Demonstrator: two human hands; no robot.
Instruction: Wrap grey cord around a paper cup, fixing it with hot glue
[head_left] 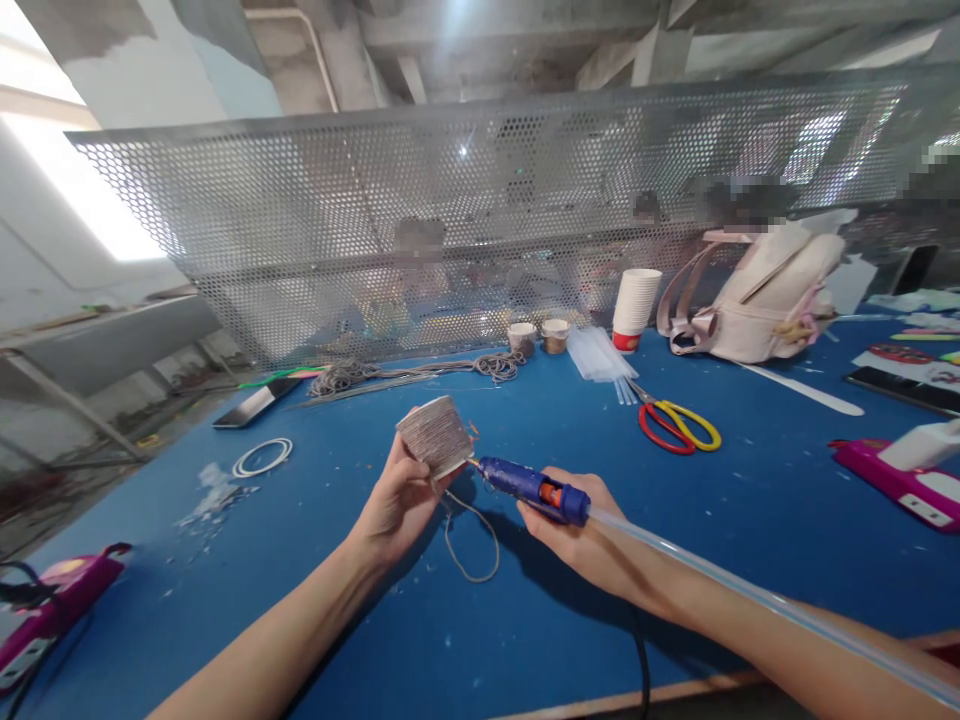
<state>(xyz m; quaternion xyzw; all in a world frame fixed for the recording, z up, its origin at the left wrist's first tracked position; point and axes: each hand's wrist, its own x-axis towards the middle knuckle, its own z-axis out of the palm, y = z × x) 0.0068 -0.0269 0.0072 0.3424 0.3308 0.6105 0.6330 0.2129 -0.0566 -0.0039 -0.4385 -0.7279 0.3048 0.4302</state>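
My left hand (400, 500) is closed round a small cup wrapped in grey-brown cord (437, 436), held tilted above the table. A loose tail of the cord (487, 545) hangs from it in a loop over the blue tabletop. In my right hand (574, 520) is a blue hot glue gun (517, 480), its nozzle pointing left at the lower edge of the cup; whether it touches cannot be told. From the back of the gun a long clear glue stick (720, 568) runs out to the lower right.
Ahead lie bundles of grey cord (345, 378), two small cups (555, 337), clear glue sticks (600, 352), stacked paper cups (636, 310) and scissors (679, 428). A pink backpack (765, 300) stands back right. Magenta power strips (896, 483) sit at both sides. A perforated metal screen (300, 230) borders the far edge.
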